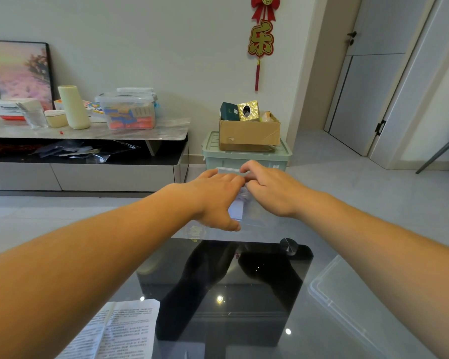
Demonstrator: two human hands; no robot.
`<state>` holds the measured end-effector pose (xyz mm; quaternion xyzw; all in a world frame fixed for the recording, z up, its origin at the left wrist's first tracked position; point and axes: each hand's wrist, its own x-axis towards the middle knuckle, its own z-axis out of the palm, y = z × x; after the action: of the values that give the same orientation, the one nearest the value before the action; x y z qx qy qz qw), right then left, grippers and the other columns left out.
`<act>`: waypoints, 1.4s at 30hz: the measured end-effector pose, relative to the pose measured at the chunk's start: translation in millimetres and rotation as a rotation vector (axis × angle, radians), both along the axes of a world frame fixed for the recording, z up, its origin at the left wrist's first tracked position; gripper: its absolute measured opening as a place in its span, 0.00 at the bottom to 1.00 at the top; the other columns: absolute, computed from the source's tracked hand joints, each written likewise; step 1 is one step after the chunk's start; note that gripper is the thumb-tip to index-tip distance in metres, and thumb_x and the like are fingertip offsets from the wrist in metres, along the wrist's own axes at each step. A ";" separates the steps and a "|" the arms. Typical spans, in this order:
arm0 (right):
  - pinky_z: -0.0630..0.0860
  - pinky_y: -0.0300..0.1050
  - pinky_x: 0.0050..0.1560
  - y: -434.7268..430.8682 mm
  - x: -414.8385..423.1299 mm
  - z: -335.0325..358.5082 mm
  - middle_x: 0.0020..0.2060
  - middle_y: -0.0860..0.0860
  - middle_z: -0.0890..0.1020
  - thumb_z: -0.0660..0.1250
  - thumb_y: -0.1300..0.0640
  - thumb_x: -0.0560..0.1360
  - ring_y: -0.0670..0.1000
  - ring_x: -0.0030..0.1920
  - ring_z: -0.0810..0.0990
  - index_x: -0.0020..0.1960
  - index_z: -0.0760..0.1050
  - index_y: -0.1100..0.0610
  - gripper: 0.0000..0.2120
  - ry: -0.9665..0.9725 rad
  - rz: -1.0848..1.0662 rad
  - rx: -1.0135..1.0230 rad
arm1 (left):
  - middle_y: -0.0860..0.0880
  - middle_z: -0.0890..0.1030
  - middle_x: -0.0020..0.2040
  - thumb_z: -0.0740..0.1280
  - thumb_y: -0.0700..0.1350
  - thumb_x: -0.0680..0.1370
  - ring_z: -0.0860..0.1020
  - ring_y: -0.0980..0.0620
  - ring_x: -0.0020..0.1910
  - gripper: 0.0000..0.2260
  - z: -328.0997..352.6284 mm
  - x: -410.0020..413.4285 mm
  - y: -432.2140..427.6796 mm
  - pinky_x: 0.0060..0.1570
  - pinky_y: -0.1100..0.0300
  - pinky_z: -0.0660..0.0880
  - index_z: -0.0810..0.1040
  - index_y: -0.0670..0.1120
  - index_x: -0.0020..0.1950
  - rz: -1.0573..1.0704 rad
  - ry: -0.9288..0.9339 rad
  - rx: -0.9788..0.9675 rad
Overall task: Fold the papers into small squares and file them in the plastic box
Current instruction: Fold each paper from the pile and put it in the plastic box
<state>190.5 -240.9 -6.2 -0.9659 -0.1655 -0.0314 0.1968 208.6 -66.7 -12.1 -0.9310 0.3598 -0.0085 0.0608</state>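
Observation:
A clear plastic box [254,218] stands at the far end of the glass table, mostly hidden by my hands. Inside it a folded white paper [236,211] stands on edge. My left hand [213,195] lies over the box's left side with the fingers stretched forward and the thumb down at the near wall. My right hand [267,187] reaches in from the right, its curled fingers on the top of the folded paper by the far rim. Unfolded printed papers [119,330] lie at the near left of the table.
The box's clear lid [353,296] lies on the table at the right. A black induction plate with a knob [288,245] shows under the glass. Beyond the table are a TV cabinet [88,174] with containers and a green bin [244,155] carrying a cardboard box.

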 end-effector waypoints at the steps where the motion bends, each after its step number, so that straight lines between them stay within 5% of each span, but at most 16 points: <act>1: 0.74 0.57 0.56 1.8 0.9 -0.1 0.58 0.49 0.81 0.52 0.53 0.81 0.53 0.54 0.77 0.68 0.64 0.50 0.16 0.010 0.011 -0.008 | 0.47 0.64 0.77 0.69 0.66 0.73 0.63 0.46 0.76 0.42 0.4 0.2 -0.5 0.79 0.44 0.51 0.56 0.48 0.79 0.005 0.000 -0.007; 5: 0.74 0.58 0.53 9.8 7.6 2.7 0.49 0.51 0.78 0.54 0.52 0.79 0.53 0.49 0.75 0.65 0.63 0.50 0.15 0.065 0.023 -0.025 | 0.46 0.63 0.71 0.72 0.64 0.72 0.62 0.45 0.71 0.42 0.3 1.0 0.9 0.73 0.50 0.62 0.57 0.45 0.75 0.022 -0.012 -0.071; 10: 0.73 0.58 0.58 12.0 15.3 4.9 0.55 0.54 0.75 0.52 0.45 0.78 0.56 0.55 0.74 0.67 0.63 0.47 0.19 0.154 -0.038 -0.064 | 0.46 0.63 0.71 0.72 0.62 0.73 0.61 0.45 0.71 0.40 -0.3 1.2 3.6 0.73 0.50 0.63 0.58 0.45 0.76 0.040 0.041 -0.112; 16: 0.70 0.53 0.67 2.8 8.5 6.6 0.64 0.48 0.77 0.53 0.55 0.82 0.49 0.64 0.74 0.69 0.72 0.49 0.18 0.097 0.009 0.208 | 0.51 0.71 0.74 0.65 0.59 0.79 0.67 0.50 0.74 0.29 -7.9 -8.9 14.0 0.79 0.47 0.46 0.64 0.51 0.77 -0.001 -0.105 -0.084; 22: 0.67 0.54 0.70 -5.9 -6.8 -3.3 0.66 0.50 0.78 0.49 0.51 0.85 0.52 0.65 0.74 0.73 0.70 0.44 0.21 0.038 0.130 -0.146 | 0.53 0.73 0.74 0.65 0.57 0.80 0.70 0.51 0.72 0.28 -4.3 -17.0 12.7 0.79 0.48 0.47 0.63 0.54 0.78 0.069 -0.065 -0.100; 25: 0.66 0.55 0.69 -8.9 -3.1 -8.0 0.65 0.52 0.79 0.45 0.42 0.84 0.52 0.64 0.74 0.72 0.71 0.46 0.24 0.020 0.131 -0.266 | 0.50 0.77 0.69 0.66 0.58 0.79 0.73 0.49 0.67 0.27 9.9 -18.7 4.5 0.76 0.48 0.57 0.65 0.53 0.77 0.115 0.017 -0.013; 29: 0.54 0.53 0.75 -8.2 -3.8 -3.1 0.75 0.44 0.68 0.44 0.39 0.83 0.48 0.75 0.63 0.76 0.66 0.44 0.26 0.061 0.151 -0.353 | 0.47 0.79 0.63 0.68 0.55 0.78 0.77 0.47 0.58 0.25 22.7 -13.1 -9.0 0.59 0.54 0.74 0.71 0.48 0.73 0.180 0.149 0.054; 33: 0.69 0.51 0.68 -12.1 -4.9 -4.4 0.67 0.47 0.77 0.52 0.42 0.83 0.51 0.67 0.73 0.72 0.72 0.44 0.21 0.049 0.139 -0.187 | 0.46 0.78 0.64 0.69 0.53 0.78 0.77 0.46 0.59 0.27 19.3 -10.5 -10.2 0.61 0.52 0.75 0.68 0.48 0.75 0.195 0.228 -0.005; 35: 0.69 0.45 0.66 -16.1 -7.0 -4.4 0.69 0.43 0.75 0.55 0.46 0.83 0.47 0.67 0.72 0.72 0.72 0.42 0.18 0.021 0.149 -0.087 | 0.47 0.75 0.68 0.69 0.54 0.78 0.73 0.45 0.66 0.29 12.1 -10.5 -2.8 0.71 0.48 0.68 0.65 0.50 0.76 0.167 0.181 -0.055; 37: 0.67 0.44 0.67 -16.7 -10.5 -2.1 0.71 0.42 0.74 0.56 0.48 0.83 0.45 0.69 0.71 0.71 0.72 0.42 0.18 -0.011 0.181 -0.077 | 0.48 0.69 0.74 0.68 0.55 0.78 0.61 0.46 0.78 0.31 4.4 -13.1 8.9 0.79 0.44 0.51 0.62 0.49 0.78 0.120 0.060 -0.044; 39: 0.65 0.44 0.69 -16.4 -11.8 -1.7 0.72 0.42 0.72 0.55 0.48 0.84 0.45 0.70 0.69 0.72 0.71 0.42 0.18 0.010 0.203 -0.110 | 0.50 0.62 0.80 0.66 0.56 0.79 0.48 0.49 0.81 0.33 -0.5 -17.7 18.6 0.79 0.44 0.40 0.57 0.50 0.81 0.092 -0.034 -0.017; 42: 0.66 0.50 0.71 -15.2 -9.7 -1.7 0.73 0.42 0.71 0.52 0.44 0.84 0.48 0.70 0.70 0.74 0.70 0.42 0.20 0.063 0.190 -0.188 | 0.52 0.62 0.80 0.65 0.58 0.79 0.45 0.51 0.81 0.31 -0.8 -20.5 23.9 0.77 0.46 0.34 0.60 0.53 0.80 0.099 -0.066 -0.024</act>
<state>180.8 -256.2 -7.9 -0.9605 -0.2524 0.0334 0.1124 188.2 -42.8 -13.0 -0.9475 0.3111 -0.0402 0.0620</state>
